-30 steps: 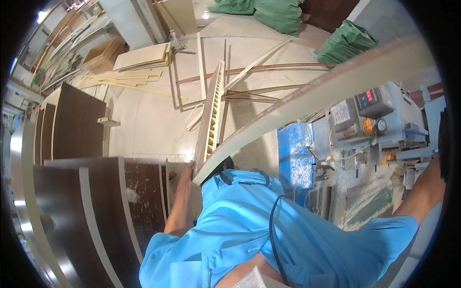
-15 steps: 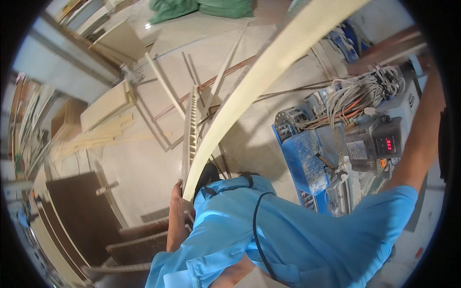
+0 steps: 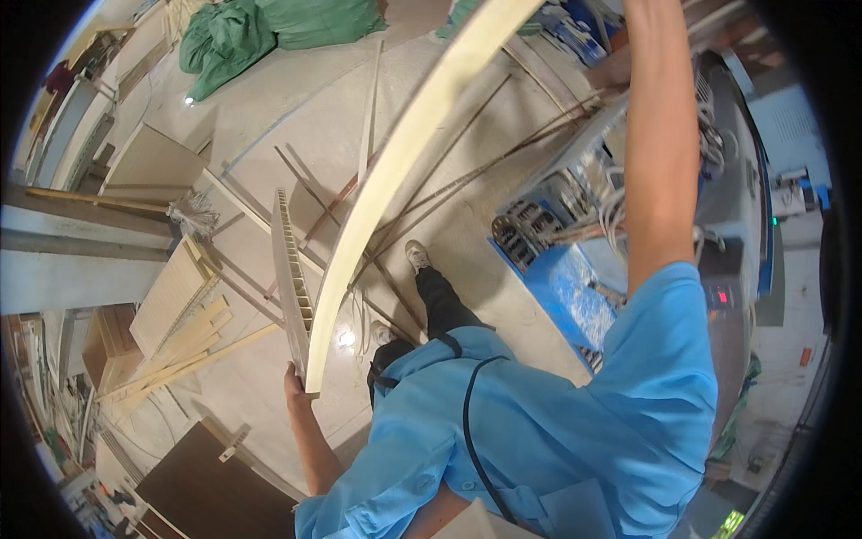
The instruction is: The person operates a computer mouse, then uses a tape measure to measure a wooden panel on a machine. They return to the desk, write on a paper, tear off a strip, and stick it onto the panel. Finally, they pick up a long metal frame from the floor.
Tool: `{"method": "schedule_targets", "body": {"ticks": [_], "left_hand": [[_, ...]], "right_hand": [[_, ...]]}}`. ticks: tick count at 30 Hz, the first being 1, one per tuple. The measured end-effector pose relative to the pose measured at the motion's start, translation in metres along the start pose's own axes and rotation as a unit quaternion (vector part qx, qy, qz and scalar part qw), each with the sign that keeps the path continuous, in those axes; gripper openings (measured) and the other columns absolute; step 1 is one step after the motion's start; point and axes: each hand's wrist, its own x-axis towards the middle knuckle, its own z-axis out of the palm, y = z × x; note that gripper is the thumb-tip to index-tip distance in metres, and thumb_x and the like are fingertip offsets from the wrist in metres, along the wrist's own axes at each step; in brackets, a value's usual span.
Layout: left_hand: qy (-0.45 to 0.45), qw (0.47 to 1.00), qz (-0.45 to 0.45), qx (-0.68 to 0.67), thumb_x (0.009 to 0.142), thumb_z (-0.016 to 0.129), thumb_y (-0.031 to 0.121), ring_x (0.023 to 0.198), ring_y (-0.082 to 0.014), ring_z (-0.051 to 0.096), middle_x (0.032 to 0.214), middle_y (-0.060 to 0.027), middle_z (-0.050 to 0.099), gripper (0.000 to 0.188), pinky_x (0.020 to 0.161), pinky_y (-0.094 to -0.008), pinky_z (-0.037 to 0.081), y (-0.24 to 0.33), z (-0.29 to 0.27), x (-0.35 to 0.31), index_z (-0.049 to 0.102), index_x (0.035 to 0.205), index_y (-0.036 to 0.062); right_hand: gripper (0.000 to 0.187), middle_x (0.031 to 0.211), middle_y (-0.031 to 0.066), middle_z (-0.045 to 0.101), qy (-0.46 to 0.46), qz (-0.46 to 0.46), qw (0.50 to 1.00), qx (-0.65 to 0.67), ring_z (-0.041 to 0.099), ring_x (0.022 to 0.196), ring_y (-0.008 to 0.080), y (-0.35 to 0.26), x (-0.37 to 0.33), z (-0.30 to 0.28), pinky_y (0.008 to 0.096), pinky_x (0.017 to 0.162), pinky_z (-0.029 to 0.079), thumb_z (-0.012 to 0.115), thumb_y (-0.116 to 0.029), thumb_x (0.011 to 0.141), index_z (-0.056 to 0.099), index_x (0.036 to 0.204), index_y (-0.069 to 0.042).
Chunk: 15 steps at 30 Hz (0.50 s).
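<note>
A long pale board (image 3: 375, 202) curves through the view from the lower left to the top edge. My left hand (image 3: 296, 384) is closed at its lower end, thumb up on the outer side, with most fingers hidden. A narrow panel with a ribbed, hollow edge (image 3: 292, 265) meets the board close to that hand; whether the two are joined, I cannot tell. My right arm (image 3: 663, 135) stretches up past the top edge, near the board's far part, and its hand is out of the picture.
To the right stands a blue machine (image 3: 566, 287) with dusty surfaces and bundled cables (image 3: 611, 216). Long thin strips (image 3: 458, 189) lie across the floor around my feet. Stacked panels (image 3: 175, 287) and a dark brown board (image 3: 215, 481) are at left; green sacks (image 3: 314, 22) lie at the back.
My right arm has swung up and inward from the right side. The board and my left hand have shifted left and lower in view, and my legs and shoes now show.
</note>
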Motion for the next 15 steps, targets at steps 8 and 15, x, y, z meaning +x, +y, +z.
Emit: {"method": "schedule_targets", "body": {"ticks": [8, 15], "left_hand": [[0.142, 0.987, 0.07, 0.03, 0.11, 0.04, 0.044, 0.129, -0.033, 0.061, 0.148, -0.0177, 0.057, 0.061, 0.105, -0.041, 0.051, 0.049, 0.067, 0.071, 0.046, 0.15, -0.0006], [0.104, 0.989, 0.033, 0.096, 0.106, 0.046, 0.053, 0.134, -0.034, 0.056, 0.149, -0.0143, 0.055, 0.068, 0.114, -0.0451, 0.046, 0.04, 0.098, 0.073, 0.047, 0.152, 0.0039]], "right_hand": [[0.038, 0.062, 0.0058, 0.054, 0.114, 0.154, 0.981, 0.033, 0.055, 0.053, 0.0248, 0.204, 0.029, -0.22, 0.0403, 0.056, 0.049, 0.069, -0.043, 0.1, 0.06, 0.085, -0.009], [0.045, 0.064, 0.0026, 0.055, 0.329, 0.277, 0.902, -0.04, 0.054, 0.054, 0.0213, 0.335, -0.01, -0.369, 0.0391, 0.056, 0.046, 0.076, -0.051, 0.093, 0.055, 0.087, -0.012]]}}
